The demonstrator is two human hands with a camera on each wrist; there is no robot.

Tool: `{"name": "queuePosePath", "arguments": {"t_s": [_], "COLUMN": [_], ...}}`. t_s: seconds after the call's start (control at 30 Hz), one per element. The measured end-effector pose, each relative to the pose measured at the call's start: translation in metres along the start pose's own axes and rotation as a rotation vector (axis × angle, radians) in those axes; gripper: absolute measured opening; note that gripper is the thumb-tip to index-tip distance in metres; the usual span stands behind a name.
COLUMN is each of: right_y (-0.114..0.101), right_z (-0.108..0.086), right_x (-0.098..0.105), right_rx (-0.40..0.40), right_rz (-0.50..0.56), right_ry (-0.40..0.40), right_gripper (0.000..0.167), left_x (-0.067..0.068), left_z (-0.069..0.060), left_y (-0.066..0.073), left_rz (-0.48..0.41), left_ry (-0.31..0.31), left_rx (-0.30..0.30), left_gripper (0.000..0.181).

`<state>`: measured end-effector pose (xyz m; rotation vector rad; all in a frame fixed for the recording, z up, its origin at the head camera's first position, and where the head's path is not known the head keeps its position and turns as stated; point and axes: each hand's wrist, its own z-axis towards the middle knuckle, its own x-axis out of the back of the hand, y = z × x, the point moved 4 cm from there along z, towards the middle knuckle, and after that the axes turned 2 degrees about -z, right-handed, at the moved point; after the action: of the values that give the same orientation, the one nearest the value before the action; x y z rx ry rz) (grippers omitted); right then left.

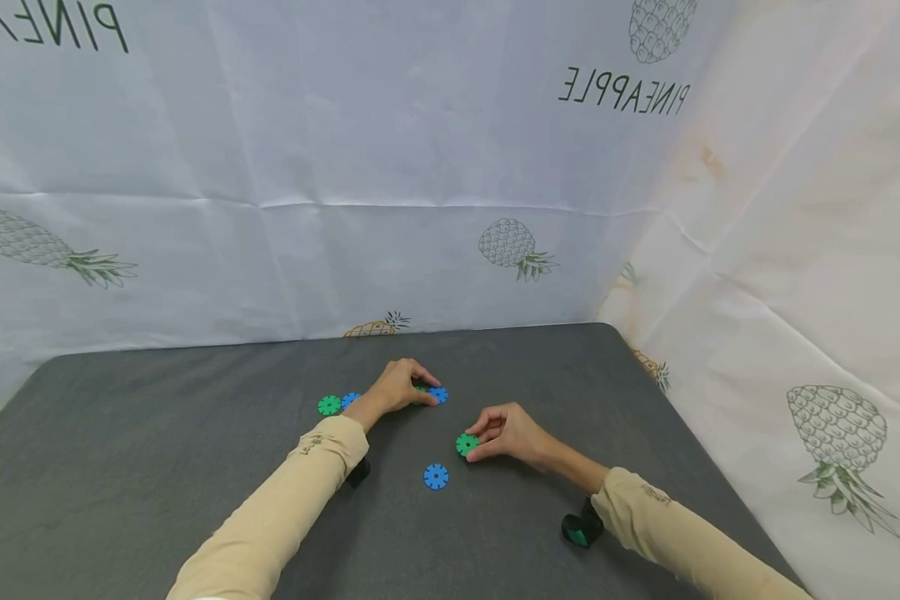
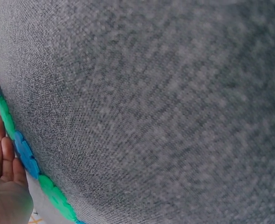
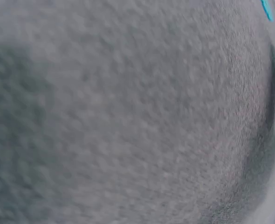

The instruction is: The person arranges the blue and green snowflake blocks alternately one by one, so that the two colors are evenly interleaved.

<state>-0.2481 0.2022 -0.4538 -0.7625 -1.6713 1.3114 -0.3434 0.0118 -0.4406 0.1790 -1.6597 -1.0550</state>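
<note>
My left hand (image 1: 399, 387) reaches to the far middle of the table, its thumb and forefinger pinching the edges of a blue notched disc (image 1: 438, 395). That disc ends a row of flat, notched plastic discs. In the left wrist view the row shows a green disc (image 2: 6, 116), a blue disc (image 2: 26, 155) and another green disc (image 2: 57, 198) edge to edge beside my left hand (image 2: 7, 196). Nearer, on the right, my right hand (image 1: 516, 437) pinches a green notched disc (image 1: 467, 444) between thumb and fingers. Only a sliver of that hand enters the right wrist view.
A loose blue disc (image 1: 436, 477) lies nearer me, below the pinched green one. The row's left end has a green disc (image 1: 329, 405) and a blue disc (image 1: 350, 401), partly behind my left wrist. Pineapple-printed cloth (image 1: 420, 150) hangs behind the dark grey table (image 1: 157, 467).
</note>
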Motion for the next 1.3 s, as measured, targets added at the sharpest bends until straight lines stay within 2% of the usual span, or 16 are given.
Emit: {"name": "queuePosePath", "arguments": {"t_s": [0.17,0.4,0.8,1.3], "right_y": [0.001,0.0,0.005,0.003], "right_z": [0.006,0.012,0.025,0.045], "right_x": [0.005,0.009,0.015,0.029], "right_rx": [0.012,0.035,-0.025,-0.054], "right_rz": [0.004,0.017,0.05,-0.023], "right_ry": [0.0,0.007,0.065,0.135], "right_gripper": [0.027,0.026,0.022,0.027], "left_x": [0.0,0.002,0.001,-0.001], "left_z": [0.0,0.0,0.002,0.001], "left_y": [0.0,0.001,-0.001,-0.001], "left_rz": [-0.008,0.007,0.008,-0.006], "left_ry": [0.0,0.008,0.01,0.013], "left_rx": [0.014,0.004,0.017,0.019], "left_gripper": [0.024,0.025,0.025,0.024]}}
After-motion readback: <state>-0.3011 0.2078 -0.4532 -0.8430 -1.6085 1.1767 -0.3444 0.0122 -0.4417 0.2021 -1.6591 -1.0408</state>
